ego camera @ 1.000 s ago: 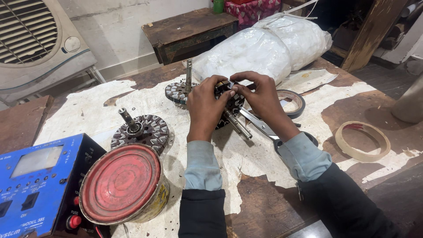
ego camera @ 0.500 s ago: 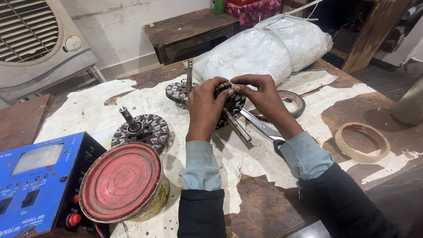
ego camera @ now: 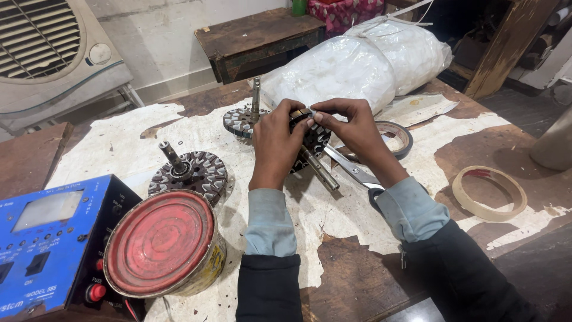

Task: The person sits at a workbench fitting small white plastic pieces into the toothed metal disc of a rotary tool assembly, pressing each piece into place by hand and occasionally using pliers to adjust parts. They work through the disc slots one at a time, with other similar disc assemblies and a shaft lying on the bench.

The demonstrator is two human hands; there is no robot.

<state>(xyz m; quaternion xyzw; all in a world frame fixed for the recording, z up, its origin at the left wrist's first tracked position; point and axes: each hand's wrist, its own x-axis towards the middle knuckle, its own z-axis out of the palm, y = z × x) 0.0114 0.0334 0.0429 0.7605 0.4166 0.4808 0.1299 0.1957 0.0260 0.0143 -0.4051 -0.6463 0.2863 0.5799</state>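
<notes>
1. Two hands meet over the middle of the desk (ego camera: 357,274), and the things on it lie as follows from its left edge to its right.
2. At the near left corner sits a blue meter box (ego camera: 44,238), with a round tin with a red lid (ego camera: 164,244) tilted just beside it.
3. Behind the tin a wound stator with a shaft (ego camera: 189,173) lies flat on the torn white paper (ego camera: 119,137).
4. Farther back, toward the far edge, a second stator (ego camera: 241,119) lies flat with its shaft upright.
5. The left hand (ego camera: 275,140) is closed around the held stator (ego camera: 313,138), which is lifted above the desk's middle; its steel shaft (ego camera: 319,170) slants down toward the near edge.
6. The right hand (ego camera: 351,128) has its fingers (ego camera: 325,114) pinched together on the top rim of that stator.
7. Under the right wrist a pair of scissors (ego camera: 351,170) lies on the paper.
8. Just beyond the right hand lies a dark tape roll (ego camera: 400,138), and behind it a white plastic bundle (ego camera: 357,65) rests at the far edge.
9. Near the right edge a pale tape ring (ego camera: 490,194) lies flat on bare wood.
</notes>
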